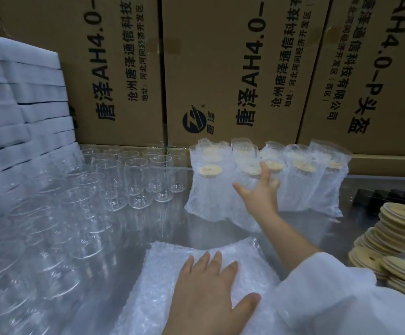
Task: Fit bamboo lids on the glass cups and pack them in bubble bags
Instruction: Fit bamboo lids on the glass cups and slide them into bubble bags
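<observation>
Several packed cups (295,184), each in a bubble bag with a bamboo lid showing through, stand in rows at the back of the steel table. My right hand (259,189) reaches out to them, fingers spread and touching the front of one bagged cup (249,204). Flat on a stack of empty bubble bags (162,281) near the front edge lies my left hand (206,293), fingers straight. Many bare glass cups (133,182) fill the left half of the table. Loose bamboo lids (399,240) are piled at the right.
Large printed cardboard cartons (220,68) form a wall behind the table. Stacked white foam sheets (20,105) rise at the far left. A dark ribbed object (375,197) lies behind the lid pile. Bare steel table (162,226) shows between the cups and the bag stack.
</observation>
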